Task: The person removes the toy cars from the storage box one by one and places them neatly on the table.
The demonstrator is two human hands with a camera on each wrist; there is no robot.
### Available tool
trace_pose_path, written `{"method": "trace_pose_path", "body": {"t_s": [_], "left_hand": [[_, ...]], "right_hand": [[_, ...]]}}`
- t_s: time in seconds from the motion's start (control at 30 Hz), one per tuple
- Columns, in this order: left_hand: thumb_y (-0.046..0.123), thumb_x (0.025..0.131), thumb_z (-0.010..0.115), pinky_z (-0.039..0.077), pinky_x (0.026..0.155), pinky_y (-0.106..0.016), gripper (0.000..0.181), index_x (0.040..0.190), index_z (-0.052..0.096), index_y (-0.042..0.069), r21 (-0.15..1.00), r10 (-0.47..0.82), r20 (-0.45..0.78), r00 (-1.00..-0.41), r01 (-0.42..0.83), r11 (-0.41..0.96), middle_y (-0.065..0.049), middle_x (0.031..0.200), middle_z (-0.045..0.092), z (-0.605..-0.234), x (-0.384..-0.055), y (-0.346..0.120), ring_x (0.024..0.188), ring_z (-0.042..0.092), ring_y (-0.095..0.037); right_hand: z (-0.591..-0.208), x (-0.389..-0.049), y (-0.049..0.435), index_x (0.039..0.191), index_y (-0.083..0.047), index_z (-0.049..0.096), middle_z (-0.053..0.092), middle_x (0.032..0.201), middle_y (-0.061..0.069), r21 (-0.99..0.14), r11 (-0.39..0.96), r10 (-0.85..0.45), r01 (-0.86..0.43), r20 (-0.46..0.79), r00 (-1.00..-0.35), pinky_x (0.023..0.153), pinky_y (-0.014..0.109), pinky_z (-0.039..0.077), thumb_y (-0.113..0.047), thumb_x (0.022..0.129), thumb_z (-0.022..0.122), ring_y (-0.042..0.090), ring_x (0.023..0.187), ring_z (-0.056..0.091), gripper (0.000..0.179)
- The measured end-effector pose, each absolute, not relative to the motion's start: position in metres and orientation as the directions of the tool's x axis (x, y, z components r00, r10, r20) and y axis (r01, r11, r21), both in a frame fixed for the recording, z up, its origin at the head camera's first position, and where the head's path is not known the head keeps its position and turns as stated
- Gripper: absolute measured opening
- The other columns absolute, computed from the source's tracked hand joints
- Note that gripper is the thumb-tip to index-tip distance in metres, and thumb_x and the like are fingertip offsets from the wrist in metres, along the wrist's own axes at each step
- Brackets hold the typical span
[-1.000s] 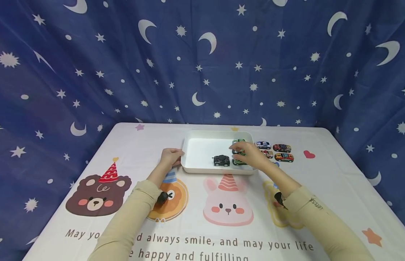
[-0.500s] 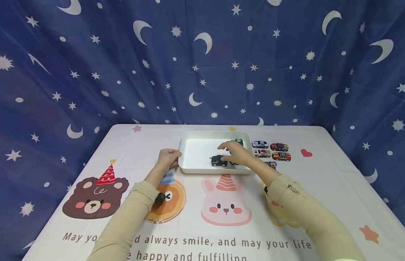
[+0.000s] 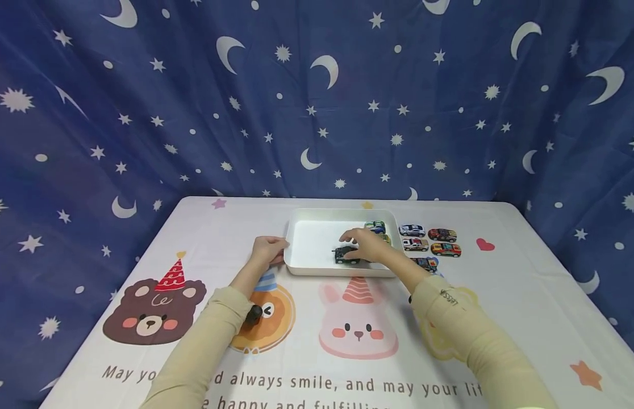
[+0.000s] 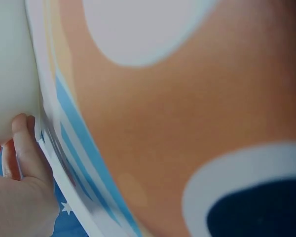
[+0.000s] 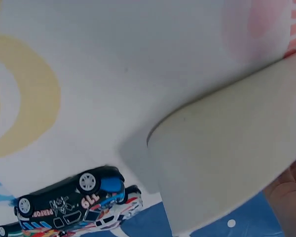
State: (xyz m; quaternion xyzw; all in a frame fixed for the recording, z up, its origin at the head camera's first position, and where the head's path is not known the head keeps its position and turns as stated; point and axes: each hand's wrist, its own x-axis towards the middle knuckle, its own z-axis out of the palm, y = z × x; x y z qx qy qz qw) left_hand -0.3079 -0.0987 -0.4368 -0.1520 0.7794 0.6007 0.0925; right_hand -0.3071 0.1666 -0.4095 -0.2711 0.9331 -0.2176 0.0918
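A shallow white tray (image 3: 317, 271) lies on the table. At its left end my left hand (image 3: 267, 251) holds the rim between thumb and fingers; the left wrist view shows these fingertips (image 4: 23, 123) against the tray wall. Inside the tray, my right hand (image 3: 368, 245) reaches over a black toy car (image 3: 342, 254) with a thin projection at its left. The thumb lies over this car, while the other fingers stay spread beyond it. A green toy car (image 3: 375, 226) sits near the back right corner. My right hand partly hides more cars there.
Right of the tray stand several toy cars: a white-and-blue one (image 3: 412, 230), a dark red one (image 3: 442, 234), a white-and-red one (image 3: 416, 245), an orange one (image 3: 446, 250) and a black-and-blue one (image 3: 425, 264). A starry blue curtain (image 3: 255, 130) hangs behind the table.
My right hand has moved left, from the green cars at the tray's right end to the black toy car. My left hand keeps its place on the rim.
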Motion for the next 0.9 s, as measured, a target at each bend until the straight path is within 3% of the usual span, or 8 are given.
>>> {"method": "trace_pose_path", "body": {"t_s": [0.27, 0.9], "left_hand": [[0.012, 0.086, 0.063, 0.056, 0.056, -0.015, 0.031, 0.113, 0.064, -0.002, 0.906, -0.129, -0.325, -0.937, -0.347, 0.242, -0.013, 0.099, 0.068, -0.4359, -0.3082, -0.0973, 0.062, 0.06, -0.004], [0.011, 0.085, 0.064, 0.056, 0.057, -0.016, 0.029, 0.111, 0.065, -0.002, 0.905, -0.128, -0.337, -0.933, -0.358, 0.229, -0.014, 0.1, 0.068, -0.4359, -0.3099, -0.0999, 0.061, 0.06, -0.005]], "right_hand": [[-0.4182, -0.3055, 0.1636, 0.108, 0.001, 0.066, 0.069, 0.103, 0.013, -0.396, 0.779, -0.54, -0.487, -0.028, -0.841, 0.085, 0.036, 0.055, -0.016, 0.078, 0.077, 0.024, 0.095, 0.064, 0.036], [-0.417, -0.3057, 0.1637, 0.108, 0.002, 0.066, 0.068, 0.108, 0.015, -0.36, 0.773, -0.565, -0.522, -0.018, -0.825, 0.092, 0.039, 0.053, -0.013, 0.078, 0.076, 0.028, 0.103, 0.062, 0.035]]}}
